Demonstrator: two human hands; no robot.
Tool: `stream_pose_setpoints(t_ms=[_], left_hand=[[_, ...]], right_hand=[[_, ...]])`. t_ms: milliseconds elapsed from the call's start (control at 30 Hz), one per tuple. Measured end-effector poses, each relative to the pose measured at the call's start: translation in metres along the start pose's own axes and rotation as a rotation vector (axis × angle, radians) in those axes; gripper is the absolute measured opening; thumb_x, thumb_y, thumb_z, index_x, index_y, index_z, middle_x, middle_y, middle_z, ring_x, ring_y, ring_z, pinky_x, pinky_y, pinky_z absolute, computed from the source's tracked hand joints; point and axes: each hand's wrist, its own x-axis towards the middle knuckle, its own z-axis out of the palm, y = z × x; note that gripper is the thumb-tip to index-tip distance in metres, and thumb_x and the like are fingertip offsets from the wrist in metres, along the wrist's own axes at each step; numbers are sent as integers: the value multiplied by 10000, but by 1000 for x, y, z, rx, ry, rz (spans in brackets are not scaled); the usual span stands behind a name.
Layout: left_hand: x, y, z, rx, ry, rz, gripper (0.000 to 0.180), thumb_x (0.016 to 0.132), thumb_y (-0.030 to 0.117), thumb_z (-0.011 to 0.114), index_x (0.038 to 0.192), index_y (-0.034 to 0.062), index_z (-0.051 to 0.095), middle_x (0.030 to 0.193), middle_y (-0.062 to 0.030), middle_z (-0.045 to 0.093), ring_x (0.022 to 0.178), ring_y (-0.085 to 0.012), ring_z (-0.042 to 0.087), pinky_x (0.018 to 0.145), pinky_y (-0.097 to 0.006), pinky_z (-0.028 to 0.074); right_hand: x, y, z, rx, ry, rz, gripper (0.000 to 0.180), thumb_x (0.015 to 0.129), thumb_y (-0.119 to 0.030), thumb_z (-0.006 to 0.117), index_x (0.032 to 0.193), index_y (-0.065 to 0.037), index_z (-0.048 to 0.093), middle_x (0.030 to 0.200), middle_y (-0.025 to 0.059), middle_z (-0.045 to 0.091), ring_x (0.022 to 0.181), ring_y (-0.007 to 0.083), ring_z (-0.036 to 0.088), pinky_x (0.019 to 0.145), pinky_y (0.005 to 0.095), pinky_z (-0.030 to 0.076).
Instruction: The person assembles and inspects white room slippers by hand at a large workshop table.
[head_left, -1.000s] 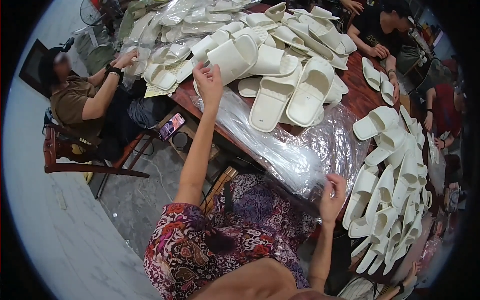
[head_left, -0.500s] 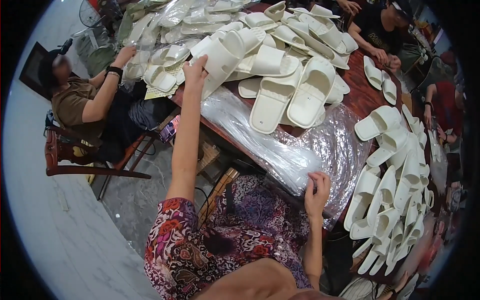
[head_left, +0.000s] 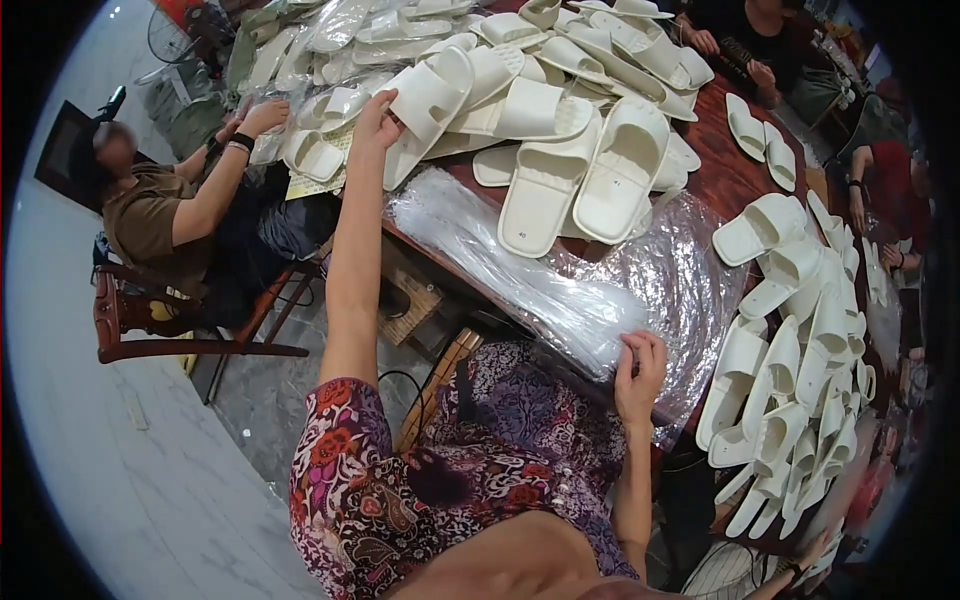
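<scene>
While gripping a cream slipper (head_left: 425,110), the left hand (head_left: 375,125) curls closed.

— Bright, even indoor light from overhead; soft shadows only. Glare on the clear plastic bags (head_left: 520,270).
— Sharp at centre. Strong fisheye bending toward the black rim; slight smear and dimness at the right edge.

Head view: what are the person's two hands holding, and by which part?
The left hand grips a white slipper at its lower end. The right hand pinches the near edge of the clear plastic bags.
</scene>
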Motion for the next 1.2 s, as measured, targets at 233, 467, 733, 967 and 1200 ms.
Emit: stream_pose_setpoints(t_ms=[233, 467, 733, 967, 1200], left_hand=[[4, 23, -10, -109, -82, -48, 308, 899, 101, 602, 1141, -81, 548, 1049, -159, 673, 932, -294, 699, 872, -428, 611], [-13, 47, 3, -218, -73, -41, 313, 868, 115, 628, 1103, -83, 565, 1054, -160, 671, 969, -312, 698, 861, -465, 605], [-72, 65, 37, -203, -194, 10, 360, 864, 119, 656, 1143, -83, 553, 1120, -170, 654, 1055, -345, 666, 951, -523, 555], [-147, 47, 59, -309, -521, -342, 396, 907, 89, 624, 1243, -93, 519, 1192, -193, 639, 1140, -332, 634, 1064, -502, 486], [-269, -41, 94, -118, -507, -406, 428, 967, 92, 542, 1359, -73, 494, 1302, -210, 618, 1198, -318, 618, 1073, -490, 478]], right_hand=[[1, 2, 0, -1, 0, -2, 154, 900, 3, 590, 1028, -11, 675, 1085, 152, 594, 1063, 326, 571, 928, 396, 459], [3, 6, 1, 8, 17, -31, 158, 892, 18, 592, 1024, -12, 674, 1083, 155, 592, 1040, 324, 581, 908, 389, 468], [-2, 8, 0, 43, 23, -14, 140, 900, 12, 596, 1017, -8, 671, 1084, 158, 594, 1057, 318, 586, 939, 372, 452], [-2, 12, -1, 52, 46, -31, 171, 865, 34, 607, 1016, -13, 672, 1061, 162, 599, 1021, 334, 580, 888, 392, 470], [8, 1, -13, 78, 109, -71, 196, 876, 27, 615, 1063, -9, 661, 1069, 159, 616, 1013, 323, 600, 898, 382, 472]])
